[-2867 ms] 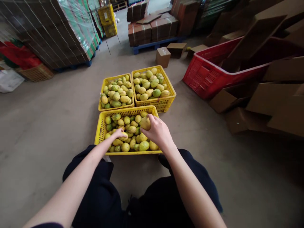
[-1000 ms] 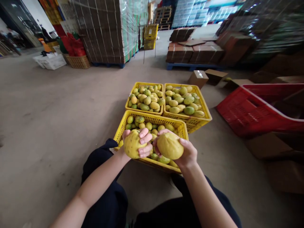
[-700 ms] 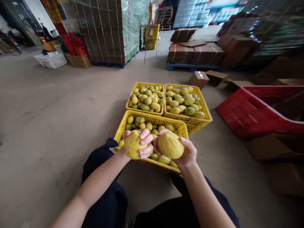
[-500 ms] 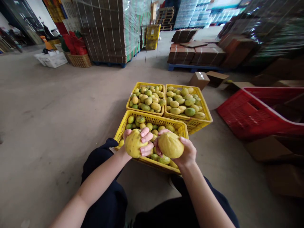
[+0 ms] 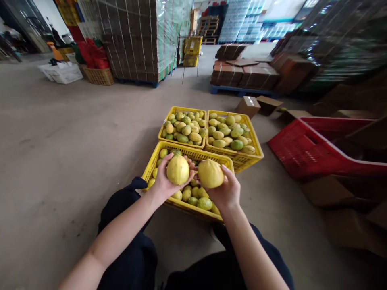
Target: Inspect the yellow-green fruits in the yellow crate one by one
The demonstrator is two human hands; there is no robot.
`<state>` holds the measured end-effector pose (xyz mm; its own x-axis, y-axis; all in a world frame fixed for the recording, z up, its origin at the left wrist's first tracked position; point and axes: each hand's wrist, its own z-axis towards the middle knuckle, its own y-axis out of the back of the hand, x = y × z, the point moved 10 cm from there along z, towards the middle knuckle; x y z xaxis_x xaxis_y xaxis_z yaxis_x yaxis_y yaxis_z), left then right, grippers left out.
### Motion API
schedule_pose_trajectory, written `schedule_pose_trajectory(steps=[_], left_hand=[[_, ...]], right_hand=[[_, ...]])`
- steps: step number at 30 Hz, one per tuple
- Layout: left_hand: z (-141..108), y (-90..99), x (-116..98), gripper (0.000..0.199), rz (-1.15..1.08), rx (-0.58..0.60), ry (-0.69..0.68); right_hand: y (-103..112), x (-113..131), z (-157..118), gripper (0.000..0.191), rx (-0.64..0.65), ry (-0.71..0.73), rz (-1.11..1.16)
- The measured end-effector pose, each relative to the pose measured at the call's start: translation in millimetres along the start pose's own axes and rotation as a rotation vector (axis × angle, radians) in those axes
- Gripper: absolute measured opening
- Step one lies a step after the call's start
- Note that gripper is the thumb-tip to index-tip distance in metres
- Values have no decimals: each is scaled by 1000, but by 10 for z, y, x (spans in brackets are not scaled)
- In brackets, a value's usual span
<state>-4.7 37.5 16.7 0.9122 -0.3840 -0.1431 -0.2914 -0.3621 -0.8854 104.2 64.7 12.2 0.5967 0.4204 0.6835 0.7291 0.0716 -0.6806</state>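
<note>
Left hand point(image 5: 165, 183) wrapped from beneath around a round yellow fruit with a speckled skin point(image 5: 177, 170), fingers curled up its far side. Right hand point(image 5: 225, 191) clamped the same way on a second, slightly lumpier yellow fruit point(image 5: 210, 173). Both fruits raised side by side, nearly touching, just above the near yellow plastic crate point(image 5: 151, 166) at 6 o'clock of the crate group; held up toward the camera with the skins turned into view, probably for comparing or checking one against the other.

Near crate filled with smaller yellow and green fruits, set on the grey concrete floor point(image 5: 75, 133) right in front of the dark-trousered knees point(image 5: 130, 245), within easy reach of both arms. Two further yellow crates pushed tight against its far edge: one at 11 o'clock point(image 5: 181, 110), one at 1 o'clock point(image 5: 256, 149), both heaped with fruit of the same kind, likely kept touching for short reaches between them.

Red plastic crate point(image 5: 290, 149) at 3 o'clock, tilted among loose brown cardboard boxes point(image 5: 248, 105). Wrapped pallet of flat cardboard point(image 5: 136, 36) at 11 o'clock, well apart.
</note>
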Motion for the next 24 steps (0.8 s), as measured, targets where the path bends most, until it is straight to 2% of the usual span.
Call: schedule_pose_trajectory(steps=[4,7,11,16,21,24], left_hand=[[74,322,-117,21,-31,-263,-151],[85,442,-137,19,-48,-330,-191],[71,460,-165,22,-24,-320,-206],[55,487,-188,26,-31,-343,-230],[49,373,-189,29,-152,-240,-225],[8,299,-239,26,-117,-196,-233]], right_hand=[[92,-111,107,37,-26,-63,138],[138,-151,159,36,-35,-65,187],[141,-201,187,35,-39,-58,195],[179,-309,204,33,-118,-107,238],[102,-321,227,33,-66,-93,197],[32,-328,216,35,-32,-95,180]])
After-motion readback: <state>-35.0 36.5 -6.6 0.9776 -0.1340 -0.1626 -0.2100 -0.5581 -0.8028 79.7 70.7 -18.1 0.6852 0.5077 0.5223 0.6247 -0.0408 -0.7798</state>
